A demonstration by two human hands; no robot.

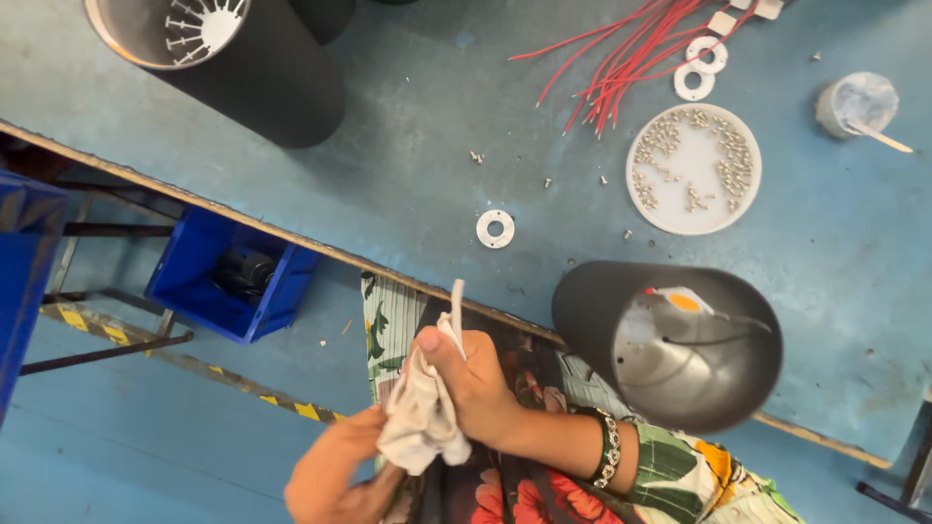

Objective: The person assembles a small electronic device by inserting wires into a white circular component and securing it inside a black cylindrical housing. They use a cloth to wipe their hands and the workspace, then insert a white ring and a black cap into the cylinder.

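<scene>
right hand (476,383) gripping white cloth (422,417) and thin white strip (456,303) | left hand (335,475) closed on cloth from below | held off worktop (408,165) near edge | strip long axis points toward worktop

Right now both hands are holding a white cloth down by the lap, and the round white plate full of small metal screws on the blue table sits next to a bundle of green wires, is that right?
Not quite. The head view shows the bundle of wires is red, not green. The rest holds: the left hand and right hand hold the white cloth, and the round white plate of small metal screws sits on the blue table beside those wires.
</scene>
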